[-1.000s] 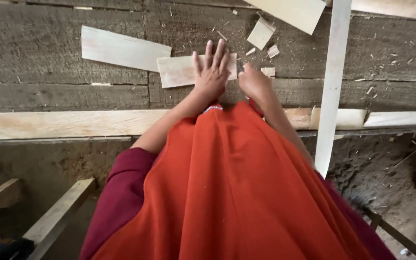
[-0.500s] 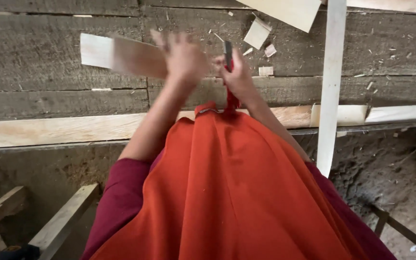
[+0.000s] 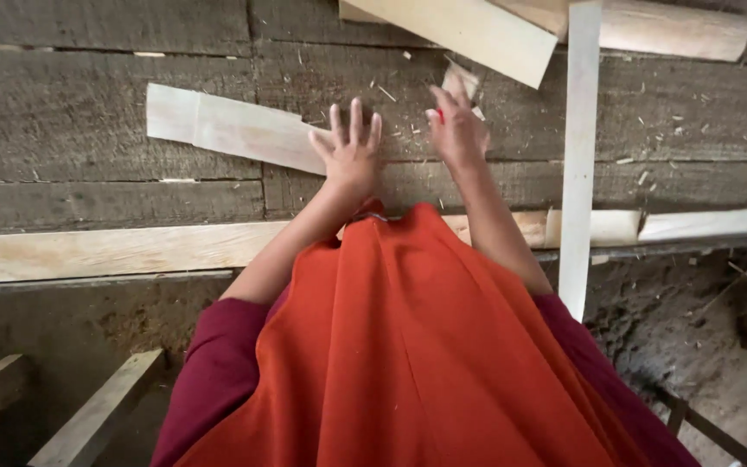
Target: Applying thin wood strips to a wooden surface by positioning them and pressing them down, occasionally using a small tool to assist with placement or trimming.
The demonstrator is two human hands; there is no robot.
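Pale wood strip (image 3: 235,131) lies flat on the plank counter (image 3: 88,130) under the left hand (image 3: 350,156), fingers spread, so I'd press firmly while the right hand (image 3: 457,131), fingers pinching something small and red (image 3: 440,115), marks slowly.

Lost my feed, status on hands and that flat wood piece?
Left hand open, flat on pale wood strip. Right hand grips small red item. Long slat lies right.
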